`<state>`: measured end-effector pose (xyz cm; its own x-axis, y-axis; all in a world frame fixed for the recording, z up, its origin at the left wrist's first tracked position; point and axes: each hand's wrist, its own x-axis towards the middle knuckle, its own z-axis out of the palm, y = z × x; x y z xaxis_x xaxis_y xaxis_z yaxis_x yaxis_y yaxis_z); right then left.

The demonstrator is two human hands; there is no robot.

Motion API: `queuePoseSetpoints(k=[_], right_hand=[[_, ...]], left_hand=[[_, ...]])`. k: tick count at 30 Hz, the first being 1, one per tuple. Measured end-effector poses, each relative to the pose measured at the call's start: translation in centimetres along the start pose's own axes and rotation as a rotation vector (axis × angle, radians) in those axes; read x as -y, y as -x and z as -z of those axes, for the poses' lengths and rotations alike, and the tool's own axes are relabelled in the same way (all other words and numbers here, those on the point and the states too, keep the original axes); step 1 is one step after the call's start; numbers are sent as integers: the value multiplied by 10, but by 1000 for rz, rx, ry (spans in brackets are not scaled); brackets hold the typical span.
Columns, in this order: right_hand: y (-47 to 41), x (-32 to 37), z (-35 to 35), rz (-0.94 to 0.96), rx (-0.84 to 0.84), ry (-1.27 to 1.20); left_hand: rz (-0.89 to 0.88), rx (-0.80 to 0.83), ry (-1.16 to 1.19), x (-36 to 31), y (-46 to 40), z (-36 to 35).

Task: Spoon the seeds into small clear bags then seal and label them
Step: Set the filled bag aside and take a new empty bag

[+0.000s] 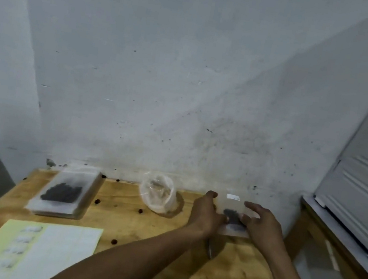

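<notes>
Plywood tabletop [161,255] against a scuffed grey wall, and the action is sitting at the far right edge. Both hands are working a small clear bag [233,215] with dark seeds [231,214] inside and a white label [233,197] near its top. The left hand [206,214] is pinching its left side; the right hand [261,222] is pressing with fingers spread — whether it is gripping, I cannot tell. Risk as I judge it: an unfinished seal spilling seeds off the edge. Further out, a crumpled open bag [158,194], a filled stack [64,193] at left, and the label sheet [41,254] nearest us.
</notes>
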<state>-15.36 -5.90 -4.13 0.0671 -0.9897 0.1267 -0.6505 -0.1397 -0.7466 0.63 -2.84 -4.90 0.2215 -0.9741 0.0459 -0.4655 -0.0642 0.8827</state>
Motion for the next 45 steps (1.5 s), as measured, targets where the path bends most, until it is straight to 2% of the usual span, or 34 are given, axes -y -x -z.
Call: queuePoseSetpoints(k=[5, 6, 8, 13, 22, 25, 28, 32, 35, 38, 41, 43, 45], right_hand=[[-4, -51, -13, 116, 152, 295], [-5, -58, -17, 119, 159, 315], [-6, -67, -22, 120, 156, 312], [-7, -70, -27, 133, 162, 386], [-8, -70, -23, 123, 237, 448], [-3, -57, -18, 182, 142, 448], [3, -12, -24, 312, -9, 309], [11, 65, -64, 538, -80, 149], [31, 119, -112, 671, 86, 120], [58, 163, -166, 662, 321, 75], [80, 194, -217, 551, 505, 109], [92, 211, -242, 455, 548, 102], [99, 224, -259, 363, 558, 103]], left_hand=[[-313, 273, -885, 13, -6, -22], [-378, 308, -1009, 17, -7, -23], [-447, 352, -1111, 22, -8, -23], [-402, 441, -1120, 18, -12, -22], [-432, 435, -1025, 18, -8, -17], [-519, 326, -880, 21, -9, 2], [-574, 73, -669, 28, -11, 37], [-442, -345, -461, 46, -4, 109], [-221, -520, -480, 70, 9, 178], [112, -585, -642, 105, 28, 246], [507, -492, -713, 147, 52, 294], [598, -406, -639, 176, 63, 310], [517, -369, -581, 206, 64, 318]])
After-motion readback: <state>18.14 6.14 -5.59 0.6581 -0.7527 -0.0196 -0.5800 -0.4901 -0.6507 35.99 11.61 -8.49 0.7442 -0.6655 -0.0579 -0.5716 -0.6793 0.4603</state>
